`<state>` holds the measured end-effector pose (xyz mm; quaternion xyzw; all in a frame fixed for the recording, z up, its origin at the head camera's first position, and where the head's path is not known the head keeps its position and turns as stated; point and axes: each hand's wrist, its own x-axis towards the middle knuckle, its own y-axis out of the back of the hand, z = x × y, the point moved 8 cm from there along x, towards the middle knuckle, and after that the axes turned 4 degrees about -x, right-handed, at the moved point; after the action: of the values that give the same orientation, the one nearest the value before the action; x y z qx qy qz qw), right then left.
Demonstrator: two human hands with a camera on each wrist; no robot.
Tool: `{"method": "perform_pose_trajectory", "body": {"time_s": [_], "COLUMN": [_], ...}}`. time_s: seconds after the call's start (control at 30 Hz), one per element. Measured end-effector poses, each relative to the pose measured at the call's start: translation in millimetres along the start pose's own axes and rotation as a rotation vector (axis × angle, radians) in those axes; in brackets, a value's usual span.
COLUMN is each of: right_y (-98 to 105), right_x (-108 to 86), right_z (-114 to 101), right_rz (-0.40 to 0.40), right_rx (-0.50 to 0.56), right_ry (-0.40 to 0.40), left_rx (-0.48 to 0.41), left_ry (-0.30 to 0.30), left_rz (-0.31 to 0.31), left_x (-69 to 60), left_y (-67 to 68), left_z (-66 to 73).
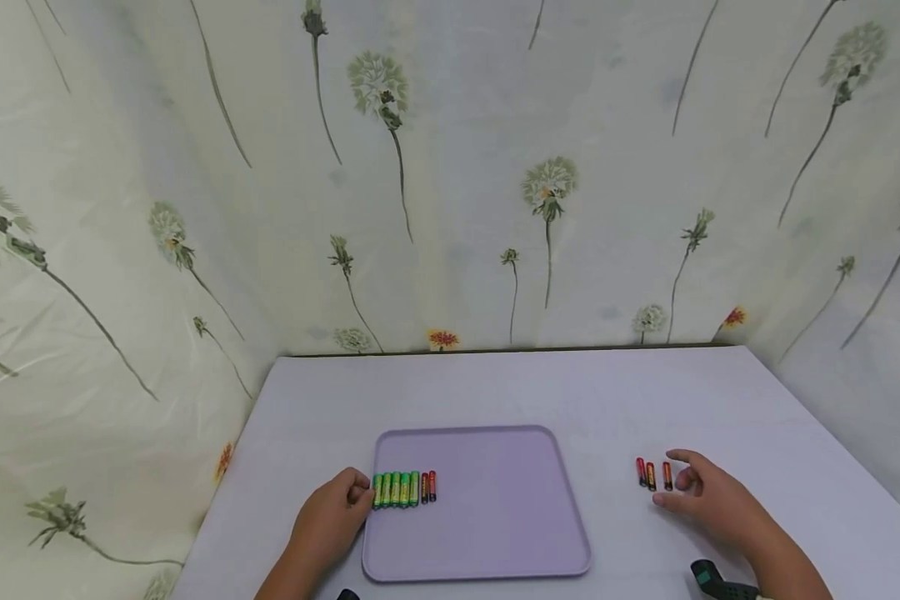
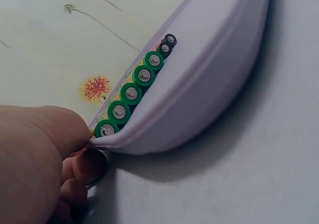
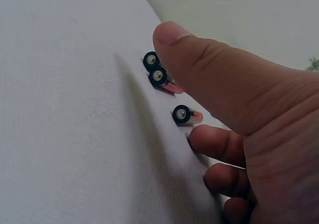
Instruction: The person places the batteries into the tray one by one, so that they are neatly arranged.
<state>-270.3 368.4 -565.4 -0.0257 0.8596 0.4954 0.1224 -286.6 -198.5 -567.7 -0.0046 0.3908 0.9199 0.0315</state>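
My left hand point(image 1: 328, 518) pinches the left rim of a lilac tray point(image 1: 502, 517), thumb on top and fingers curled beneath in the left wrist view. On the tray, beside that rim, several green batteries point(image 2: 131, 92) stand in a row, with two thinner red-and-black batteries point(image 1: 428, 487) at the row's right end. My right hand point(image 1: 712, 504) hovers at the table's right side, thumb and forefinger spread around one red-and-black battery point(image 3: 181, 114) without gripping it. Two more such batteries point(image 1: 646, 473) lie close together just left of it.
A white cloth covers the table point(image 1: 607, 392). Behind and at both sides hangs a flower-print curtain point(image 1: 450, 167). Near my right wrist a dark strapped device point(image 1: 720, 581) shows at the bottom edge.
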Motion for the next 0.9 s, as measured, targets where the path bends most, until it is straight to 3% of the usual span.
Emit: {"method": "perform_pose_trajectory", "body": {"time_s": [0.37, 0.53, 0.67, 0.9], "right_y": [-8.3, -7.3, -4.6, -3.1], "right_x": [1.3, -0.7, -0.3, -0.5], "right_z": [-1.1, -1.1, -1.0, -2.2], "right_rz": [-0.014, -0.003, 0.020, 0.086], "right_rx": [-0.042, -0.054, -0.065, -0.066], "right_ry": [0.042, 0.021, 0.006, 0.066], "left_rx": [0.002, -0.010, -0.015, -0.012], "left_ry": [-0.003, -0.005, 0.001, 0.001], "left_rz": [0.003, -0.006, -0.009, 0.000], "left_x": [-1.7, -1.8, -1.8, -1.8], "left_y": [0.9, -0.2, -0.4, 1.8], "left_z": [2.1, 2.7, 2.7, 2.0]}}
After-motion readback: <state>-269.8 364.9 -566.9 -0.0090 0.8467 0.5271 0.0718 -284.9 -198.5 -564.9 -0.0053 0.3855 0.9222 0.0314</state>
